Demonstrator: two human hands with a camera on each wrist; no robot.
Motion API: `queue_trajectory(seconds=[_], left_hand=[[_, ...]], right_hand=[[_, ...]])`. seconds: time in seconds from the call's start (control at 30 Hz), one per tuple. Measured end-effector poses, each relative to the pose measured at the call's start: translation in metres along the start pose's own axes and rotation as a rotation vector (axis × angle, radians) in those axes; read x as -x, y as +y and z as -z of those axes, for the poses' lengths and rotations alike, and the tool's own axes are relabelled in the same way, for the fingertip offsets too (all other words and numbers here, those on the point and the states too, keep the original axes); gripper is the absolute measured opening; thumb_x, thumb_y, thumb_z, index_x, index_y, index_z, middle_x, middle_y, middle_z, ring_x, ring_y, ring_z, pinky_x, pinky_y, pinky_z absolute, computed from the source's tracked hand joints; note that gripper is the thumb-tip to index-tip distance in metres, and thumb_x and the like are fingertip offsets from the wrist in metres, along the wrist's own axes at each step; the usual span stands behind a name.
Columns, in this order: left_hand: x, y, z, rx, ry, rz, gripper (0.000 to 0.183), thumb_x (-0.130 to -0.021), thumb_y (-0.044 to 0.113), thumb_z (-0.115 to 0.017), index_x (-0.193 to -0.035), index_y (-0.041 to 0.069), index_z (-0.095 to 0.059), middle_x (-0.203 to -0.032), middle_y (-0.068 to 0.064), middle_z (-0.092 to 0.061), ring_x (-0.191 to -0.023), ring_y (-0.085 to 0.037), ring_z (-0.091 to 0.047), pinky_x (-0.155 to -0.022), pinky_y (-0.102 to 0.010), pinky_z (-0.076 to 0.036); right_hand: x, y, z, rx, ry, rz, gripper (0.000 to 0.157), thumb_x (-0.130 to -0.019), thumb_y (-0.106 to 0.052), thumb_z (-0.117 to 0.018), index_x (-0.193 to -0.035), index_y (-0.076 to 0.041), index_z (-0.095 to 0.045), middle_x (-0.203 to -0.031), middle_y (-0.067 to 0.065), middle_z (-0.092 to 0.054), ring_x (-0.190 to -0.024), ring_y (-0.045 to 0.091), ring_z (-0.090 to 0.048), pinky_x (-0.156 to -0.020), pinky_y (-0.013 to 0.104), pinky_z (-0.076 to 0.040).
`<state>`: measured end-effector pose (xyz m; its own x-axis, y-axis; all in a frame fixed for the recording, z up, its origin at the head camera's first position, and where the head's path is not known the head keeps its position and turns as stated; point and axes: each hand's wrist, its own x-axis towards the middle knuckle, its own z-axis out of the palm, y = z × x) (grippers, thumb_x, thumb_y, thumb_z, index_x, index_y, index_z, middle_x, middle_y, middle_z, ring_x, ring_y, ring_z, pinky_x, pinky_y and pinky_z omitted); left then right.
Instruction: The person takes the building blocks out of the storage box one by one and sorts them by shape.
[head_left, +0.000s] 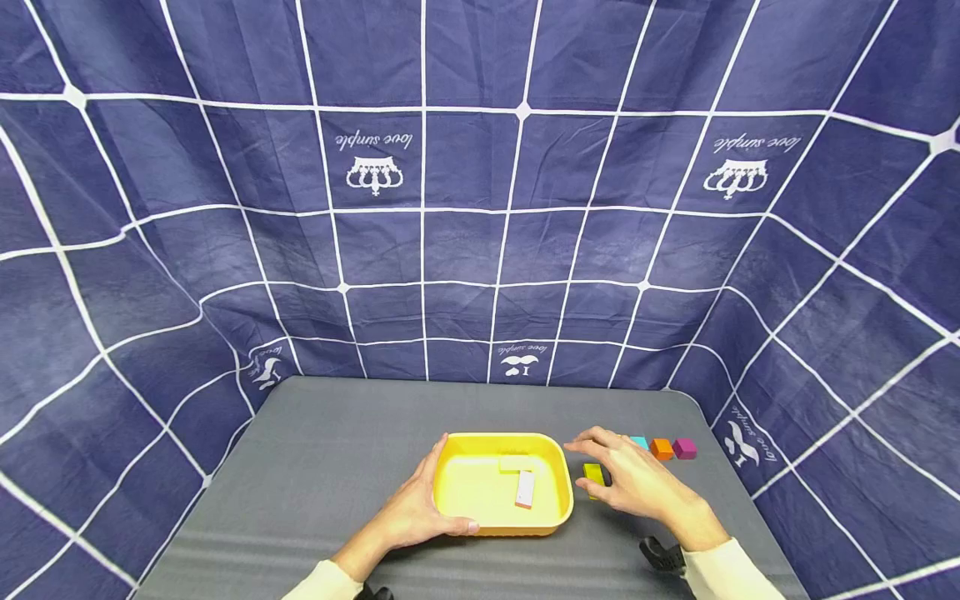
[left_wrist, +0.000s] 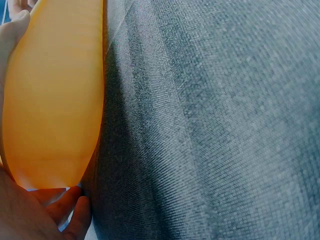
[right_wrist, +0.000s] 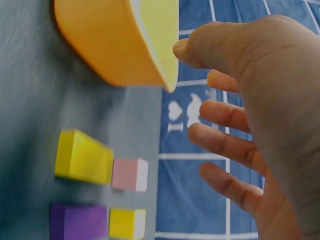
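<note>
A yellow plastic basin (head_left: 517, 530) stands on the grey table. My left hand (head_left: 416, 504) grips its left end, thumb along the near side and fingers round the far side; the left wrist view shows the basin's outer wall (left_wrist: 55, 100) in that grasp. Inside lie a yellow block (head_left: 514, 463) and a pale block with a reddish end (head_left: 525, 487), close together. My right hand (head_left: 637, 479) hovers just right of the basin, fingers spread and holding nothing. Partly behind its thumb and fingers, a yellow block (head_left: 593, 472) sits on the table.
Beyond the right hand stand a cyan block (head_left: 639, 442), partly hidden, an orange block (head_left: 662, 450) and a magenta block (head_left: 685, 449). A purple block (right_wrist: 80, 221) shows in the right wrist view. Blue grid-patterned cloth (head_left: 472, 250) walls in the table's back and sides.
</note>
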<state>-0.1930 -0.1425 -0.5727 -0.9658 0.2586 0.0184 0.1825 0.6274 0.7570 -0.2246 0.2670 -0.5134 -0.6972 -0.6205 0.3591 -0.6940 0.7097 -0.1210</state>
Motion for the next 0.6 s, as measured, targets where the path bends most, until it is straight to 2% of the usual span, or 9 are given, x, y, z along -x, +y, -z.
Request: queue_trajectory(seconds=[0.23, 0.43, 0.6], left_hand=[[0.0, 0.001, 0.002, 0.006, -0.004, 0.005, 0.156, -0.067, 0.063, -0.11, -0.188, 0.024, -0.02, -0.182, -0.019, -0.048, -0.147, -0.04, -0.067, -0.114, -0.064, -0.057], [-0.001, 0.001, 0.002, 0.003, -0.004, 0.007, 0.156, -0.067, 0.063, -0.11, -0.188, 0.026, -0.019, -0.182, -0.018, -0.048, -0.146, -0.04, -0.068, -0.114, -0.066, -0.057], [-0.001, 0.0, 0.001, 0.004, -0.007, 0.005, 0.156, -0.068, 0.063, -0.11, -0.188, 0.025, -0.019, -0.182, -0.018, -0.048, -0.144, -0.038, -0.068, -0.114, -0.064, -0.058]], right_hand=[[-0.024, -0.017, -0.004, -0.008, -0.087, 0.041, 0.053, -0.096, -0.03, -0.096, -0.145, -0.02, -0.08, -0.138, -0.006, -0.074, -0.121, 0.016, -0.077, -0.096, 0.045, -0.063], [-0.043, -0.03, -0.007, -0.014, -0.183, 0.075, 0.053, -0.098, -0.034, -0.094, -0.148, -0.026, -0.077, -0.142, -0.006, -0.073, -0.123, 0.018, -0.075, -0.101, 0.047, -0.062], [-0.059, -0.041, -0.01, -0.032, -0.273, 0.12, 0.054, -0.097, -0.032, -0.096, -0.147, -0.023, -0.079, -0.142, -0.002, -0.074, -0.111, 0.015, -0.075, -0.096, 0.042, -0.064]])
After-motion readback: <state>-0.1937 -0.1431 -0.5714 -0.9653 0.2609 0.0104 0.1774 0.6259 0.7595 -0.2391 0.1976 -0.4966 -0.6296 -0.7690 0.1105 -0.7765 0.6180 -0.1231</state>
